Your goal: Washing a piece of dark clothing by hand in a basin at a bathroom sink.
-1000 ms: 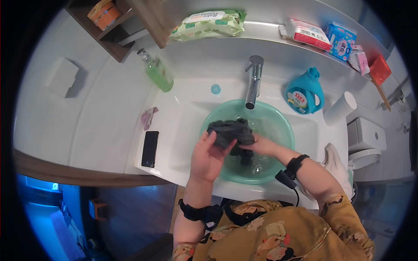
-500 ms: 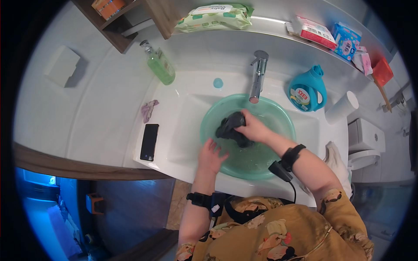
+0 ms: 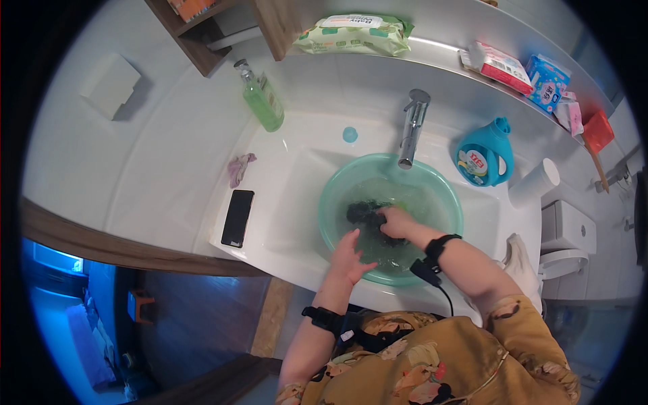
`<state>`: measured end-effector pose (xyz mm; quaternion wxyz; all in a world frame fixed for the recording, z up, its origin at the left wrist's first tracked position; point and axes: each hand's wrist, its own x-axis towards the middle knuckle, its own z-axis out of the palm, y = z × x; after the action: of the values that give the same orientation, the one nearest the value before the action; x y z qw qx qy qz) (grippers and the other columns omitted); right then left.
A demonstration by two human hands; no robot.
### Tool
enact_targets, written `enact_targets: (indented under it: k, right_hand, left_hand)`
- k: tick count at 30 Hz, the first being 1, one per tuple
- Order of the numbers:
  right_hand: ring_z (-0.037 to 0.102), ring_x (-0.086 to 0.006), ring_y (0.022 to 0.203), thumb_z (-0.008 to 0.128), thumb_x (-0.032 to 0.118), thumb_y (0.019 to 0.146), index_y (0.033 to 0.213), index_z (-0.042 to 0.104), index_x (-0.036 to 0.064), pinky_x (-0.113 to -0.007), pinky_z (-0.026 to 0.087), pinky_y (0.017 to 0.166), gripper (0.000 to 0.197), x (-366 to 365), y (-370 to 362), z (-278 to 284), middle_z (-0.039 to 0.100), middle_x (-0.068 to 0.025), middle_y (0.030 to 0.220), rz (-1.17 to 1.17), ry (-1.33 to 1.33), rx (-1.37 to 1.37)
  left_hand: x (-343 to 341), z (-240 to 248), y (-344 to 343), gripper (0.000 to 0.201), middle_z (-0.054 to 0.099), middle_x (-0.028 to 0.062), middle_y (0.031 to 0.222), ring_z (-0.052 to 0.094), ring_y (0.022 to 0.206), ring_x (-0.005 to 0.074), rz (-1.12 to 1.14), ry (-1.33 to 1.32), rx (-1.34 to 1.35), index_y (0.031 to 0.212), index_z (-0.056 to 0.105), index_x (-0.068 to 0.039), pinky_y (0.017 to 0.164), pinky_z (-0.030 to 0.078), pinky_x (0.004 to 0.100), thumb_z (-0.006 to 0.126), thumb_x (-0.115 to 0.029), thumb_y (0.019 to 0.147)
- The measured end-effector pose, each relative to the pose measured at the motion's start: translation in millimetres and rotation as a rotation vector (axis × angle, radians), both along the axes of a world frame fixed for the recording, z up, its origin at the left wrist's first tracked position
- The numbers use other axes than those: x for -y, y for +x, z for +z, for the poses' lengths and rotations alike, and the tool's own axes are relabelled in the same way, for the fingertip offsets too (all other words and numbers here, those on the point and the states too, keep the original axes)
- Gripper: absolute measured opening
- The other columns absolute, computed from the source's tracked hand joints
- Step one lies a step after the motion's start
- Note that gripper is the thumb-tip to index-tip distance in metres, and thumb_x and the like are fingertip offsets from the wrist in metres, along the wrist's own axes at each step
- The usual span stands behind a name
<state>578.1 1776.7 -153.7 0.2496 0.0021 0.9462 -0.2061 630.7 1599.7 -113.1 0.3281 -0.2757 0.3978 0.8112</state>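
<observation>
Cloth [image 3: 363, 214], dark and wet, sits in the green basin [image 3: 328, 202], gripped by the right hand [image 3: 398, 225]; the left hand [image 3: 349, 260], spread and empty, is at the basin's near edge.

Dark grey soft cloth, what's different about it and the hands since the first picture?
The dark grey cloth went down into the round green plastic basin. The left hand let go; the right hand stays on it. The black rectangular phone and blue plastic bottle stayed put.
</observation>
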Motion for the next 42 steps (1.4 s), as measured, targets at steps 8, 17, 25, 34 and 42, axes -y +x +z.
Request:
enact_targets:
  k: [8, 17, 25, 34, 42]
  right_hand:
    - [0.049, -0.0341, 0.110, 0.056, 0.005, 0.069, 0.105, 0.060, 0.0054, -0.038, 0.040, 0.095, 0.036, -4.0, 65.6, 125.7, 0.047, -0.0148, 0.124, 0.046, -0.813, -0.533]
    - [0.041, -0.0380, 0.116, 0.061, 0.030, 0.081, 0.127, 0.040, 0.0054, -0.040, 0.035, 0.098, 0.056, 30.5, 83.4, 100.2, 0.036, -0.0254, 0.130, -0.170, -0.501, -0.765]
    - [0.056, -0.0280, 0.099, 0.055, 0.045, 0.086, 0.119, 0.043, -0.0039, -0.033, 0.042, 0.086, 0.060, 15.6, 48.3, 56.1, 0.055, -0.0212, 0.109, -0.504, -1.011, -0.309]
    - [0.058, -0.0287, 0.093, 0.051, 0.038, 0.089, 0.118, 0.047, -0.0006, -0.034, 0.045, 0.081, 0.048, -5.9, 24.5, -0.1, 0.057, -0.0187, 0.104, -0.481, -0.754, -0.156]
    - [0.053, -0.0369, 0.106, 0.065, 0.016, 0.076, 0.127, 0.043, 0.0096, -0.041, 0.043, 0.087, 0.056, 14.0, 41.2, -19.3, 0.050, -0.0210, 0.119, -0.027, 0.171, -0.146]
  left_hand:
    - [-26.4, 2.9, -16.8, 0.063, 0.040, 0.0139, 0.133, 0.038, 0.125, 0.0295, -0.001, 0.295, -0.151, 0.130, 0.040, -0.014, 0.096, 0.037, 0.0545, 0.033, -0.059, 0.088]
    - [-60.9, -6.5, -18.1, 0.050, 0.057, 0.0110, 0.111, 0.059, 0.097, 0.0262, 0.206, 0.223, -0.234, 0.117, 0.049, -0.007, 0.082, 0.049, 0.0402, 0.036, -0.048, 0.093]
    - [-65.8, 3.6, -12.0, 0.037, 0.061, 0.0099, 0.086, 0.059, 0.076, 0.0194, 0.159, -0.481, -0.660, 0.092, 0.057, 0.000, 0.063, 0.045, 0.0312, 0.049, -0.036, 0.092]
    - [-32.5, -38.3, -27.7, 0.044, 0.059, 0.0209, 0.100, 0.058, 0.092, 0.0304, -0.199, -0.966, -0.777, 0.109, 0.056, 0.000, 0.079, 0.045, 0.0355, 0.058, -0.037, 0.085]
    - [-18.2, -4.0, -19.3, 0.087, 0.016, 0.0117, 0.147, 0.022, 0.132, 0.0347, -0.189, -0.401, -0.125, 0.144, 0.007, -0.017, 0.090, 0.031, 0.0647, 0.063, -0.037, 0.081]
